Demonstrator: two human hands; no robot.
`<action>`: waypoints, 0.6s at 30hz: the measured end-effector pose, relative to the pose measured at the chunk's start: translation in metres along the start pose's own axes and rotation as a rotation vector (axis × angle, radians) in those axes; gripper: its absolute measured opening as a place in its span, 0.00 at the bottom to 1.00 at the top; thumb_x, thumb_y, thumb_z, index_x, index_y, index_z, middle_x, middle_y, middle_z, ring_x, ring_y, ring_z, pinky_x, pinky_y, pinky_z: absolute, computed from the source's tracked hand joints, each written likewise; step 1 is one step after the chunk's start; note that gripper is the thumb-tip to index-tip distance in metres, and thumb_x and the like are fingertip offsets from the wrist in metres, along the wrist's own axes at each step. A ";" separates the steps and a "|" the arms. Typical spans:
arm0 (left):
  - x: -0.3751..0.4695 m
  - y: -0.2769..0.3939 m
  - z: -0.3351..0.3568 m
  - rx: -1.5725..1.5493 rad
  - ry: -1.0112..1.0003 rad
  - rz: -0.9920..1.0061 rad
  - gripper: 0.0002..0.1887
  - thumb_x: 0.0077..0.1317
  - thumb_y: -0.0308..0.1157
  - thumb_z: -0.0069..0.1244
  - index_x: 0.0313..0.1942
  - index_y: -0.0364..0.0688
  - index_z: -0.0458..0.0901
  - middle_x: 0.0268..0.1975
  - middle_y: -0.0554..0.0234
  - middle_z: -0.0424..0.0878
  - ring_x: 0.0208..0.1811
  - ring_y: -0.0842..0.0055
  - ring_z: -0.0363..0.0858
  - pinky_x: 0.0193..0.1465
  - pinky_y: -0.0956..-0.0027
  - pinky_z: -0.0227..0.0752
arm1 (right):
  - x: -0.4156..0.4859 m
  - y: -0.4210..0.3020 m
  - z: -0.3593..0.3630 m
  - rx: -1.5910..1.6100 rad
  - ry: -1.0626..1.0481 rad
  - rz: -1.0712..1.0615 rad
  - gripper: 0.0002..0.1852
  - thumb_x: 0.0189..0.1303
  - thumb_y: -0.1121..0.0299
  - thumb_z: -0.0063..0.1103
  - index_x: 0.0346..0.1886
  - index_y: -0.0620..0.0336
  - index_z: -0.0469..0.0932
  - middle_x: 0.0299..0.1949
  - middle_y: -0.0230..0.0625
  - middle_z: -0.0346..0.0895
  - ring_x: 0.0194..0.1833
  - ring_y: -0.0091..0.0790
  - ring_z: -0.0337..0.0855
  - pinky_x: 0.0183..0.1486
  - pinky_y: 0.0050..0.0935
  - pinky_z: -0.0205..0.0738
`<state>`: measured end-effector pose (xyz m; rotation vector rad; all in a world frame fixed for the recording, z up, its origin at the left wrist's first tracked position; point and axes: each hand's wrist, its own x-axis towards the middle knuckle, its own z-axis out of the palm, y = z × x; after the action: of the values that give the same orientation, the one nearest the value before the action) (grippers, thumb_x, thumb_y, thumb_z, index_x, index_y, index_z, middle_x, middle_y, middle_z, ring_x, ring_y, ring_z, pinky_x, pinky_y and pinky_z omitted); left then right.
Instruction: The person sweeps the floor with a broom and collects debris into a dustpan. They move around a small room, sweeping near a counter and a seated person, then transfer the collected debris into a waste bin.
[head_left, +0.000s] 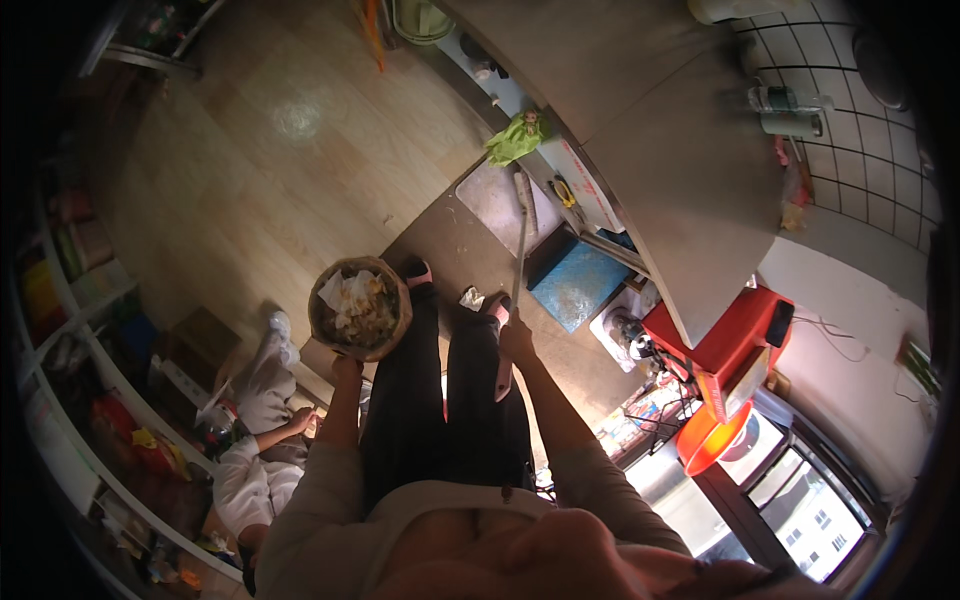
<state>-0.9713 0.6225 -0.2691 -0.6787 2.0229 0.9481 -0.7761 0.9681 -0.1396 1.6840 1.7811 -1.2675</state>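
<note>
My left hand (347, 367) grips the near rim of a round waste bin (318, 330), which holds crumpled white tissue (356, 294) and mixed scraps. The handle of a long brush or broom (520, 262) is in my right hand (516, 341). Its pale bristled head (525, 196) rests over a light mat (487, 196) on the floor. A crumpled piece of white paper (472, 298) lies on the brown floor between my slippered feet, beside my right foot. Some small debris is scattered on the brown floor near the light mat.
A seated person (262, 465) in light clothes is at my left, by cluttered shelves (112, 292). To the right are a large table (645, 172), a blue mat (577, 281), a red box (712, 322) and an orange basin (705, 442). Yellow-handled pliers (563, 193) lie near the table's underside.
</note>
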 end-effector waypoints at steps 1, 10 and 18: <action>0.002 0.000 -0.001 0.033 0.000 0.042 0.16 0.54 0.35 0.48 0.13 0.38 0.65 0.12 0.63 0.65 0.12 0.78 0.61 0.15 0.69 0.52 | -0.001 -0.004 0.013 0.131 -0.041 0.032 0.29 0.51 0.70 0.41 0.59 0.61 0.52 0.33 0.58 0.73 0.34 0.51 0.77 0.32 0.39 0.73; -0.015 0.032 0.011 -0.079 -0.029 0.012 0.15 0.54 0.40 0.47 0.19 0.36 0.72 0.15 0.64 0.70 0.13 0.78 0.63 0.16 0.70 0.57 | -0.062 0.014 -0.030 0.288 -0.263 0.136 0.28 0.53 0.69 0.41 0.61 0.47 0.55 0.25 0.50 0.74 0.22 0.37 0.76 0.25 0.33 0.71; -0.053 0.068 0.011 -0.353 -0.127 -0.148 0.14 0.54 0.39 0.48 0.20 0.38 0.70 0.17 0.68 0.68 0.16 0.81 0.63 0.18 0.73 0.58 | -0.050 0.074 -0.071 0.028 -0.007 0.101 0.28 0.54 0.71 0.37 0.62 0.52 0.51 0.17 0.44 0.71 0.14 0.37 0.74 0.15 0.34 0.71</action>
<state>-0.9862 0.6774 -0.2039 -0.9183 1.6851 1.2400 -0.6751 0.9864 -0.0889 1.7587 1.6593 -1.2586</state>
